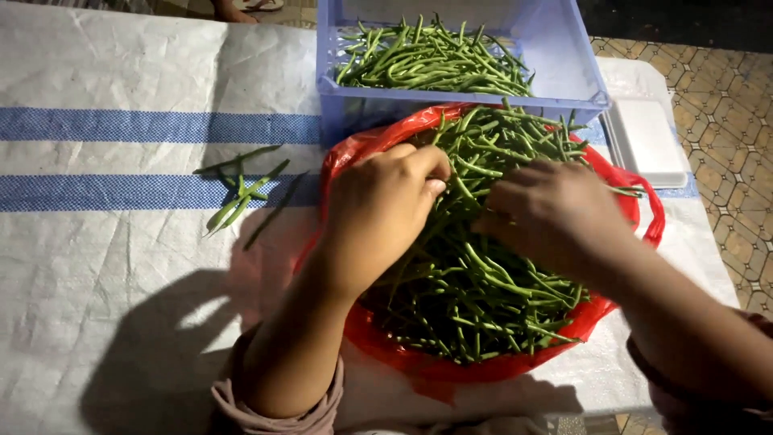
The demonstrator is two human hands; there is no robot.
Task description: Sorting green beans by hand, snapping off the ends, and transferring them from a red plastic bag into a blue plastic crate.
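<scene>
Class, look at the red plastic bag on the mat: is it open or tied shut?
Open. The red bag is spread wide, showing green beans, with both hands among them.

Two bare forearms showed in the head view, no gloves, no rings, no watch or bracelet visible on either wrist. The left hand (385, 201) was bare, nails short and unpainted where they showed. Its sleeve (278, 407) was dusty pink, soft fabric, pushed up and bunched in thick folds near the elbow, with a ribbed or rolled edge. The right hand (555, 211) was bare too, slightly blurred, nails not clear. The right sleeve (684, 399) looked a darker pink-mauve, mostly in shadow at the frame's lower right corner, detail hard to tell.
</scene>
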